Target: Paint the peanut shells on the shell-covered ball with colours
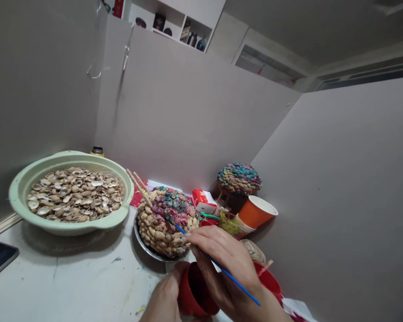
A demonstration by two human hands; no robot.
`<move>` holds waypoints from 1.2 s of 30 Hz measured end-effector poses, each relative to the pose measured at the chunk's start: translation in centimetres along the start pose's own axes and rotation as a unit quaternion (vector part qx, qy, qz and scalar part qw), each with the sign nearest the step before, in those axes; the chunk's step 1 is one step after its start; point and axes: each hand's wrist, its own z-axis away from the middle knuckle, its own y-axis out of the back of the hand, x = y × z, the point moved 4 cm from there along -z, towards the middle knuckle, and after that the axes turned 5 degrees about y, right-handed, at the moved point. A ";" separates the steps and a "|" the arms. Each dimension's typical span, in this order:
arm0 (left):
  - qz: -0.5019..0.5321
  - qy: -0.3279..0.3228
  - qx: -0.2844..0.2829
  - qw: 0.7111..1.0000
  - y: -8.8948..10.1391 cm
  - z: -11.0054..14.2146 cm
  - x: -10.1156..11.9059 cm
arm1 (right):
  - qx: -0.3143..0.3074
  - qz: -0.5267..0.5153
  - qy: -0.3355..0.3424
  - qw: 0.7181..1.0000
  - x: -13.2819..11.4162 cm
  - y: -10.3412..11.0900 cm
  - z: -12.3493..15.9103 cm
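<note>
Pinched in my right hand (226,257) is a thin blue paintbrush (233,279), its tip touching the front of a rounded form covered in peanut shells (161,235). Pink, purple and teal paint coats the shells on its upper part; lower down they are bare tan. The form rests in a metal bowl (147,254), and two sticks (139,185) poke up from its left side. Below the brush, my left hand (166,295) is closed around a red cup (191,293). The cup's inside looks dark, and my right hand hides part of its rim.
A green colander (70,230) full of peanut shells (77,197) stands left, near a phone (0,257). Behind are a painted shell piece (240,179), a red-and-white box (204,201) and tilted orange paper cups (255,212). Grey panels (195,112) enclose the table.
</note>
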 end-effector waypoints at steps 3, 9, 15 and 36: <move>-0.012 -0.014 0.000 1.000 0.0 0.0 0.3 | 0.002 -0.003 0.003 1.000 -0.6 0.5 -0.1; 0.011 0.029 -0.009 0.999 -0.1 -0.1 0.2 | 0.001 -0.027 -0.004 1.000 0.1 -0.6 0.0; 0.003 0.032 -0.008 0.999 -0.3 -0.1 -0.3 | -0.011 -0.012 -0.009 1.000 0.1 -0.5 0.0; -0.001 0.026 -0.014 1.000 -0.2 -0.1 -0.3 | -0.010 -0.028 -0.008 1.000 -0.3 -0.1 -0.4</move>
